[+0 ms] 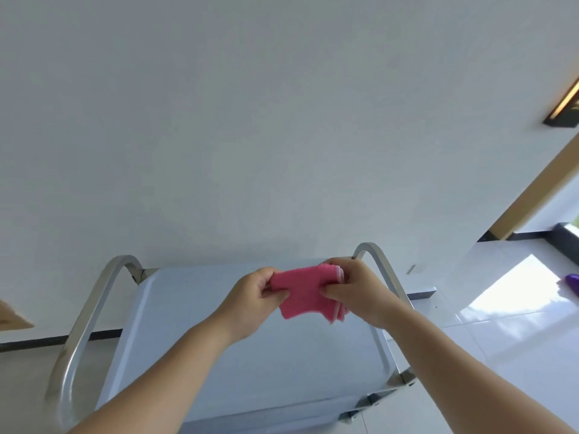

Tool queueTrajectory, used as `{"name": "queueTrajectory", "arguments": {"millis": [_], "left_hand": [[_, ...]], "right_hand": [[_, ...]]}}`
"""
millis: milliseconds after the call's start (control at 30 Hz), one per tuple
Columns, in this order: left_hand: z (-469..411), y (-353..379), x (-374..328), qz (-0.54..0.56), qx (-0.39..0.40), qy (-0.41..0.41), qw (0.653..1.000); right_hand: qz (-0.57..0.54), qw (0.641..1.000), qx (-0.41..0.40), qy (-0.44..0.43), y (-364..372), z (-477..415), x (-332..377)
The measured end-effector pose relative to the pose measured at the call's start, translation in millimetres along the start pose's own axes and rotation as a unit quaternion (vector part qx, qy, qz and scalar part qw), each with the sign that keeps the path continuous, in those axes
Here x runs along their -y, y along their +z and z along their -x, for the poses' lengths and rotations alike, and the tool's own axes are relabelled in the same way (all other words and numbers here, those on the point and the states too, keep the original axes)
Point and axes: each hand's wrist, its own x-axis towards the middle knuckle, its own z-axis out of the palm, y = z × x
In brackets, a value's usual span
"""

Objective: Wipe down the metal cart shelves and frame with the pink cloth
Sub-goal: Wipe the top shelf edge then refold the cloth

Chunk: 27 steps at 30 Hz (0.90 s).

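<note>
My left grip (253, 303) pinches the left end of the pink cloth (300, 292), thumb on the near side and fingers curled behind it. My right grip (357, 292) pinches the right end the same way, where the cloth's layered edges show a paler pink trim. The cloth is folded into several layers and stretched between the two grips, a little right of the frame's centre and in its lower half. It sits over the far part of the cart's top shelf (250, 355); I cannot tell whether its hanging lower edge touches the metal.

The top shelf is a pale, smooth tray with a raised rim, filling the lower middle of the frame beneath my forearms. A curved metal handle tube (78, 324) arches along its left side, and a second handle tube (382, 267) rises at the right, just behind my right grip.

Beyond the cart a plain white wall (250, 120) takes up the upper frame, with a dark baseboard (423, 292) at its foot. At right are glossy white floor tiles (517, 324) with a bright patch of sunlight, a wooden door frame (532, 198), and a purple object (573, 281) cut off by the right edge.
</note>
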Motion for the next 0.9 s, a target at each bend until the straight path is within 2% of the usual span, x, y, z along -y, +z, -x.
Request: {"name": "queueTrajectory", "arguments": {"millis": [133, 333, 467, 633, 900], "left_hand": [[4.8, 32.2, -11.5, 0.045, -0.043, 0.016, 0.998], [-12.8, 116.6, -46.3, 0.080, -0.067, 0.039, 0.994], [-19.0, 187.2, -68.6, 0.084, -0.115, 0.046, 0.989], [-22.7, 260.4, -73.5, 0.088, -0.169, 0.005, 0.982], [-47.4, 299.4, -49.3, 0.096, -0.171, -0.098, 0.976]], "right_hand": [[0.024, 0.997, -0.061, -0.035, -21.9, 25.0, -22.0], [-0.025, 0.993, -0.109, -0.042, -92.3, 53.4, -61.1], [-0.054, 0.991, -0.100, -0.066, -151.2, 79.8, -83.5], [-0.054, 0.996, -0.071, -0.030, -205.3, 94.3, -125.2], [-0.020, 0.999, -0.016, 0.042, -228.2, 56.5, -177.1]]}}
